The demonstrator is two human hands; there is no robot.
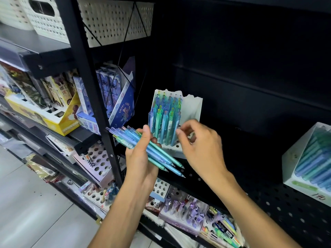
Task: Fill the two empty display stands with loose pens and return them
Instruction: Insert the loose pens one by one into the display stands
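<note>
A white display stand (192, 106) sits on the black perforated shelf (279, 208), its left and middle holes filled with upright blue and green pens (165, 120). Some holes at its front right show empty. My left hand (141, 156) grips a bundle of loose blue and green pens (143, 147), tips pointing down to the right. My right hand (198, 145) hovers at the stand's front right corner, fingers curled beside the standing pens; whether it pinches one I cannot tell. A second white stand (293, 158) at the right edge holds similar pens.
A black upright post (100, 111) separates this bay from the left shelves, which carry a yellow box (59, 120), blue character boxes (114, 90) and holed pen stands (97, 160). White baskets (114, 18) sit on top. More pen displays (188, 212) fill the shelf below.
</note>
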